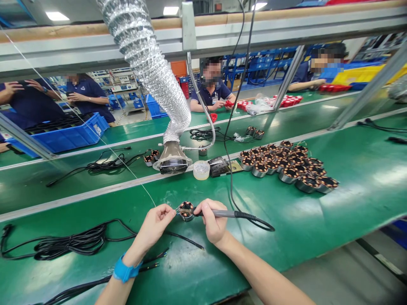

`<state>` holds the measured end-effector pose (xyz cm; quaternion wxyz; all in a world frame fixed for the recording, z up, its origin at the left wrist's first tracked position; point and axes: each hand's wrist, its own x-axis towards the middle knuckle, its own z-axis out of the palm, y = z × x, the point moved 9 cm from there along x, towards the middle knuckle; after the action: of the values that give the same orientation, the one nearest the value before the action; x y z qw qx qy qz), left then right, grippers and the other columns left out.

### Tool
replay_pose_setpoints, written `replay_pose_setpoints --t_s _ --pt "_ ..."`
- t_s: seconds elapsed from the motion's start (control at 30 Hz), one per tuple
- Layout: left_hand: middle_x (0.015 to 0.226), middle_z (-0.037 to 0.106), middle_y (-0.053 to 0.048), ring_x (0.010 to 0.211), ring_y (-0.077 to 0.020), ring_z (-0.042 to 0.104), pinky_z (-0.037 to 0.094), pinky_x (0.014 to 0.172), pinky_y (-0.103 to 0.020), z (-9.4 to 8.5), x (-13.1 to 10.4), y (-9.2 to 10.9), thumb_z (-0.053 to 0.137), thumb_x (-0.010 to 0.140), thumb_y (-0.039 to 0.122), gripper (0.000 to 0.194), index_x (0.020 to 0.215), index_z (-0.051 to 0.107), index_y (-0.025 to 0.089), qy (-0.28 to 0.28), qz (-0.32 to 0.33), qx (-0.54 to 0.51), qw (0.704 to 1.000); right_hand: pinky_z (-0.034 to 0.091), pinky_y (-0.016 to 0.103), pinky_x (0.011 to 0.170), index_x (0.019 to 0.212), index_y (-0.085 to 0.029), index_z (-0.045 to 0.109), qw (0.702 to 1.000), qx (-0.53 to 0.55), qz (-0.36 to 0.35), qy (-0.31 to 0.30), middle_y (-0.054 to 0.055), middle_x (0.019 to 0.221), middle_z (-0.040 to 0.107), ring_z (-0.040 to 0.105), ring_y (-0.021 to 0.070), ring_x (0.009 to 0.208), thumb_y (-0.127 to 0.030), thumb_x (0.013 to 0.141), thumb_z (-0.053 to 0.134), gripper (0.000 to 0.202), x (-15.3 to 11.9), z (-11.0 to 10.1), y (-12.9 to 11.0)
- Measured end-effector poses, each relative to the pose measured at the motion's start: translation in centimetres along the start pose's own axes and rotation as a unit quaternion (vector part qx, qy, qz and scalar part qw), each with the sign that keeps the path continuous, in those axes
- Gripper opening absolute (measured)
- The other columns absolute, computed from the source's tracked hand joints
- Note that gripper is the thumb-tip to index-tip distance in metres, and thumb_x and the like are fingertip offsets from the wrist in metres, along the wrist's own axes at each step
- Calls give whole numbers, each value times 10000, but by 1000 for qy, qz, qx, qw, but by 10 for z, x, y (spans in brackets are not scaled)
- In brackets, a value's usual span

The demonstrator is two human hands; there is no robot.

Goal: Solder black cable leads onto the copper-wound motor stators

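Observation:
A small motor stator [186, 217] with copper windings sits on the green bench between my hands. My right hand [213, 224] is wrapped around the grey handle of a soldering iron [229, 214]; its tip reaches the stator's right side. At the stator's left edge, my left hand [155, 223] pinches a thin solder wire [131, 170], which runs down from the upper left. The wire's end by the stator is too fine to make out. Faint smoke [171, 197] drifts just behind the stator. A blue band [126, 269] circles my left wrist.
Many stators [288, 174] stand grouped at the right. A fume extractor hood [172, 159] hangs behind the work, beside a tape roll [201, 170]. Coiled black cables [73, 241] lie at the left, with stripped ends near my left forearm. Co-workers [212, 91] sit across the bench.

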<state>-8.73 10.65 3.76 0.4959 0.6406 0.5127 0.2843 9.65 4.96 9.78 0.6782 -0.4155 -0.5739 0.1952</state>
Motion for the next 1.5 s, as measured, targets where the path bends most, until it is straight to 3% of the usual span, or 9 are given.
replay_pose_setpoints --t_s 0.6,1.07,1.2,1.37,1.5 --pt "622 422 38 562 -102 311 234 523 -226 -1 1 -7 618 818 552 412 738 579 150 -2 6 3 1000 498 278 596 678 -188 656 1000 -28 -12 -6 3 544 591 613 149 538 -272 972 426 383 2 1 -1" --pt "620 416 43 549 -94 307 239 510 -222 0 1 -7 602 828 561 425 735 573 147 -10 11 5 1000 480 264 631 789 -182 670 991 -80 -96 -43 20 704 708 668 143 624 -181 954 449 275 1 10 -16" --pt "590 387 61 507 -81 286 214 482 -217 0 3 -10 591 833 584 441 771 577 147 -30 -4 -2 1000 466 275 648 852 -181 668 987 -104 -101 -76 30 743 706 654 147 650 -184 962 453 242 0 17 -13" --pt "638 457 50 508 -69 293 214 471 -208 -2 1 -7 691 756 573 455 844 621 132 -87 -26 -27 995 467 286 671 971 -176 657 968 -165 -133 -132 42 801 692 627 151 674 -190 955 471 187 -2 31 -9" --pt "599 440 64 495 -66 289 214 473 -205 -7 2 -12 738 704 565 457 811 629 134 -72 -51 -54 995 473 297 691 1030 -179 643 958 -194 -145 -151 54 846 685 619 163 713 -194 954 471 189 -2 37 -7"
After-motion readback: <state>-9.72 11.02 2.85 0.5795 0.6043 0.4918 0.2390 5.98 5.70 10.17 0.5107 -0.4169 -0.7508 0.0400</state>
